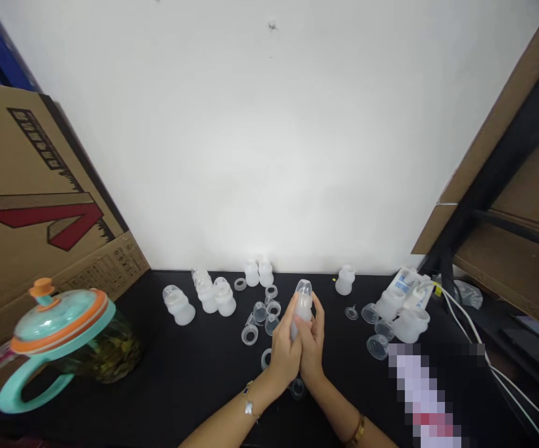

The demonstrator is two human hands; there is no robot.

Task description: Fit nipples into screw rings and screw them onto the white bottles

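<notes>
Both my hands are wrapped round one small baby bottle (303,302), held upright with its clear domed cap on top. My left hand (286,348) closes on it from the left, and my right hand (313,345) from the right, the two touching below. The bottle's lower part is hidden by my fingers. Just left of my hands lie several white collar rings (249,335) and clear caps (259,311). Partly hidden under my wrists is another clear cap (298,389). Several capped bottles (225,297) stand farther left.
Two uncapped bottles (265,274) and another bottle (345,280) stand near the wall. A clear nipple (351,312) lies on the right, beside more bottles (410,325), caps (378,346) and white cables (465,326). A jug (115,348) with leaves stands left, by a cardboard box (31,180).
</notes>
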